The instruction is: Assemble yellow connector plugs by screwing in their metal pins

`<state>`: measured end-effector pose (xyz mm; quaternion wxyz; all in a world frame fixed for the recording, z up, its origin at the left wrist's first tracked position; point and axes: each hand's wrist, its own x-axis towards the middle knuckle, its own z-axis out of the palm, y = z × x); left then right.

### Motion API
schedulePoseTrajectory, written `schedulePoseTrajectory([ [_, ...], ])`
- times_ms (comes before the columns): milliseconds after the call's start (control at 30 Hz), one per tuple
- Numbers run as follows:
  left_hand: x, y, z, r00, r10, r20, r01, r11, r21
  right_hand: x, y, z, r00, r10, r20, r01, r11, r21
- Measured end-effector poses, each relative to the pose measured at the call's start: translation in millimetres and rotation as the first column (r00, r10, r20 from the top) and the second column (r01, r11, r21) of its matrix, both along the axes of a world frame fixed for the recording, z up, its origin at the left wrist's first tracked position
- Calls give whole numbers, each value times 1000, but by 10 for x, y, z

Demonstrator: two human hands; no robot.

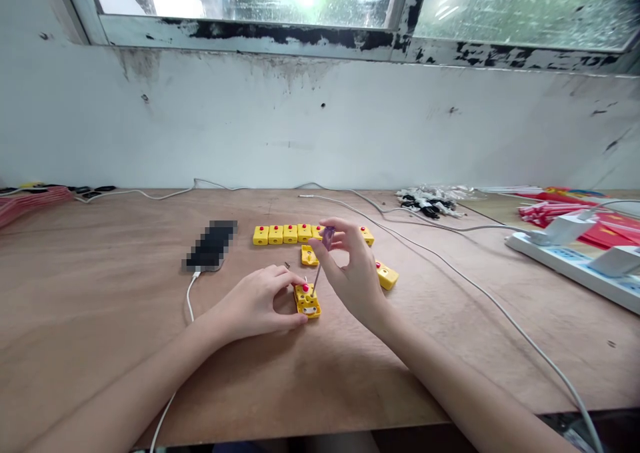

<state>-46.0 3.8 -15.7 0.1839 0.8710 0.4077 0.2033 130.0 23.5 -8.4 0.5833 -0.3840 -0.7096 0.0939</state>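
Note:
An opened yellow block with a red button (307, 300) lies on the wooden table, its inner parts facing up. My left hand (265, 300) grips it from the left, thumb at its lower edge and fingers at its top. In my right hand (350, 260) is a screwdriver (328, 237) with a purple handle, pinched between thumb and fingers; its thin shaft slants down to the block. Just behind lies a yellow cover piece (309, 255). Farther back stands a row of yellow blocks with red buttons (290, 234), partly hidden by my right hand.
Another yellow block (387, 276) lies right of my right hand. A phone (210, 245) with a white cable is at the left. A white power strip (575, 270) and red items are at the right. Black and white parts (433, 202) lie near the wall; a cable crosses the right side.

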Motion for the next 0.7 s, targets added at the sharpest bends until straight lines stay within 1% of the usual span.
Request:
schedulePoseTrajectory([
  [67,1,0,4,1000,3,2,-3,1000,-4,6,2,2,1000,3,9,-3,1000,23],
  [167,0,-2,8,1000,0,2,0,1000,-6,8,0,-5,996,83,-41,-84,996,-39],
  [200,0,-4,8,1000,-1,4,1,1000,-7,7,-1,-8,994,89,-57,-92,994,-55],
  [333,0,-8,3,1000,0,3,0,1000,-9,-6,0,-18,999,41,-34,-41,999,-12],
  [400,1,-6,-2,1000,-5,8,5,1000,-2,-18,2,-19,996,77,-36,-77,997,-16],
  [467,0,-1,-7,1000,-13,14,13,1000,7,-29,4,-19,989,136,-55,-139,989,-49],
  [533,-2,3,-12,1000,-17,14,17,1000,12,-33,7,-17,986,159,-52,-162,984,-75],
  [667,-4,6,-16,1000,-8,16,8,1000,7,-18,16,-12,997,72,-25,-74,995,-69],
  [700,-4,7,-15,1000,-9,17,8,1000,7,-15,15,-13,997,67,-28,-69,995,-71],
])
